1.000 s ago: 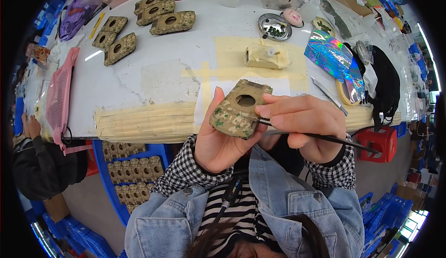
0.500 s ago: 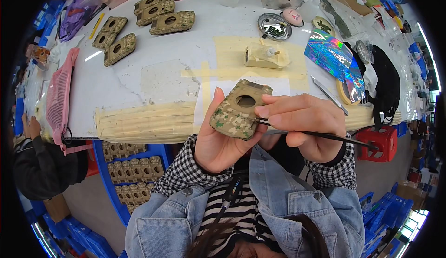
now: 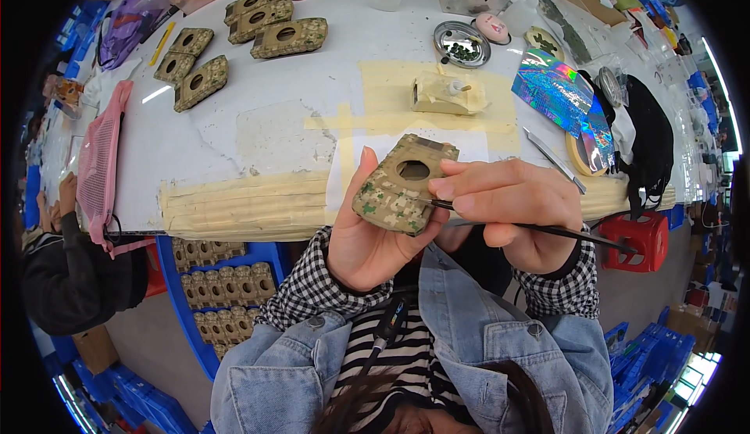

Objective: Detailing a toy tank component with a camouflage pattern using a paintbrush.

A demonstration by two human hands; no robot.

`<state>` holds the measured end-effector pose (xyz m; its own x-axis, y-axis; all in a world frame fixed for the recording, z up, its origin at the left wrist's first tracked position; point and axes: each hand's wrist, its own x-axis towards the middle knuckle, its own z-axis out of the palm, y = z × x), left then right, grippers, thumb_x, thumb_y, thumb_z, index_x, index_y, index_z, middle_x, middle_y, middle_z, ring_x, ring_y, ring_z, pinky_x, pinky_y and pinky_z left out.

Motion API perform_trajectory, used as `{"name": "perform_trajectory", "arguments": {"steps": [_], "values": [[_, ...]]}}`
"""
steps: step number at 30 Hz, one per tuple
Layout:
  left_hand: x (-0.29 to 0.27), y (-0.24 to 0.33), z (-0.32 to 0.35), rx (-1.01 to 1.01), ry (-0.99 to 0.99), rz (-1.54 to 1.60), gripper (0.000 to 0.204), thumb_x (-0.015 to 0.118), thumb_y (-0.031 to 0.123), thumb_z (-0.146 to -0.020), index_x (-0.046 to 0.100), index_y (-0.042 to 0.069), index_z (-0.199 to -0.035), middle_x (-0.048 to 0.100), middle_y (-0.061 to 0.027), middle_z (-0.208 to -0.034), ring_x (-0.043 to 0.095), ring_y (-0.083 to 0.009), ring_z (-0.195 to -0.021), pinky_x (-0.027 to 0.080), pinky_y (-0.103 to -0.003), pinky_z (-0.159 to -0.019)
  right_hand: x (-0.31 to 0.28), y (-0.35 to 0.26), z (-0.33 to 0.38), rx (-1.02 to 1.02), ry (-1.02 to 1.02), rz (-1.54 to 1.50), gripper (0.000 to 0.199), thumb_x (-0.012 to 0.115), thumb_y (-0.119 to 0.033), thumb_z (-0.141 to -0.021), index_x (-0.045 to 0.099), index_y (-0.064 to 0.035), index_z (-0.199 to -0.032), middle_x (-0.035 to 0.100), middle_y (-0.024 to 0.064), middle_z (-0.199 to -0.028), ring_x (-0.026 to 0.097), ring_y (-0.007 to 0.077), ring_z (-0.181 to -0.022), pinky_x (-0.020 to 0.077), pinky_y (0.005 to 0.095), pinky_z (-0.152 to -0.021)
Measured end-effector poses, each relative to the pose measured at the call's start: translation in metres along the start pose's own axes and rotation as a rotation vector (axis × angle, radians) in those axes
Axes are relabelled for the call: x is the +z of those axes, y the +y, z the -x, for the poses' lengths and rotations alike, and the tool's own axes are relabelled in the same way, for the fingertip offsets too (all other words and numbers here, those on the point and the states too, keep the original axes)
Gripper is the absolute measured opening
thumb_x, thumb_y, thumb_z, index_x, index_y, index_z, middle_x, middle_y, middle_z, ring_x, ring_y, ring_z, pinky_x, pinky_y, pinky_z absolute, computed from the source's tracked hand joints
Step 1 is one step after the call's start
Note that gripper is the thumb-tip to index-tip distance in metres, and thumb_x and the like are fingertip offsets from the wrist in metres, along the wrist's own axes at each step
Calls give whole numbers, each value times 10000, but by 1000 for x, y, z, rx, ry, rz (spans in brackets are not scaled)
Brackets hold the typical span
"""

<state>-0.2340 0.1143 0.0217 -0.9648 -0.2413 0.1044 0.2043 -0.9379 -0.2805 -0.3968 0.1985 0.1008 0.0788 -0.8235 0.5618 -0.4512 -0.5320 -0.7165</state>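
My left hand (image 3: 366, 245) is closed around a camouflage-patterned model tank hull (image 3: 406, 188), tilted toward me, with a round hole in its top. Green and pale patches cover its near end. In my right hand (image 3: 516, 207) I pinch black tweezers (image 3: 539, 228), whose thin tips touch or nearly touch the hull just below the hole. Whether anything sits between the tips is too small to tell. Beyond my hands, a tape-covered block (image 3: 441, 98) with a small white nozzle stands on the table.
More camouflage hulls (image 3: 291, 38) lie at the far left. A round metal dish (image 3: 462, 44) holds small dark green pieces. Silver tweezers (image 3: 553, 159) and iridescent sheets (image 3: 555, 90) lie to the right. A blue tray (image 3: 183, 317) of hulls is below left. Another person (image 3: 78, 278) sits at left.
My hands, the hull and the tweezers stay almost in place, with only a very slight shift of the right fingers. At left, the other person's arm has moved.
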Motion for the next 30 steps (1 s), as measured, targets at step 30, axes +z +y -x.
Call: {"name": "perform_trajectory", "arguments": {"steps": [30], "values": [[-1, 0, 0, -2, -12, 8, 641, 251, 532, -963, 348, 28, -1348, 503, -200, -1248, 570, -331, -1085, 504, -399, -947, -1, -2, -2, 4, -19, 33, 233, 709, -117, -756, 639, 7, -942, 667, 142, -896, 664, 291, -825, 527, 414, -855]]}}
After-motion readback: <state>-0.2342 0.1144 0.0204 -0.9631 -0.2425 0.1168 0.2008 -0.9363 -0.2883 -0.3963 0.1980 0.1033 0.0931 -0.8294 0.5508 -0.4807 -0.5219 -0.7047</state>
